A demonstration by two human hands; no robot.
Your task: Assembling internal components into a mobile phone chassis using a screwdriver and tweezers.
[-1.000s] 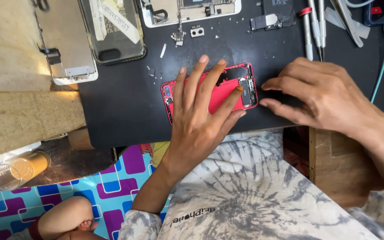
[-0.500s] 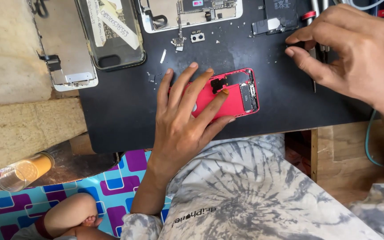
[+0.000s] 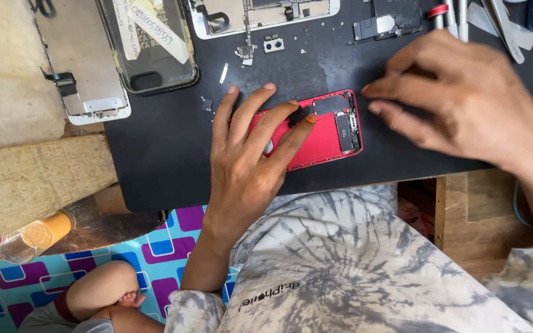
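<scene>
A red phone housing (image 3: 325,132) lies open side up on a black work mat (image 3: 161,160), its inner parts showing at the right end. My left hand (image 3: 248,166) rests flat on the housing's left half with fingers spread, pressing it down; the index fingertip touches a black flex part near the middle. My right hand (image 3: 458,98) hovers just right of the housing, thumb and fingertips drawn close together by its top right corner. Whether something tiny sits between those fingertips is not visible.
At the back of the mat lie a white screen assembly (image 3: 81,68), a clear phone case (image 3: 149,43), another opened phone (image 3: 260,9), a small camera module (image 3: 273,44), a black part (image 3: 387,24) and hand tools (image 3: 451,12). A wooden block (image 3: 38,179) and a capped bottle (image 3: 32,237) sit left.
My right hand went from the housing's right end up to the tools at the back, then came back down beside the housing. My left hand stayed on the housing, fingers shifting slightly.
</scene>
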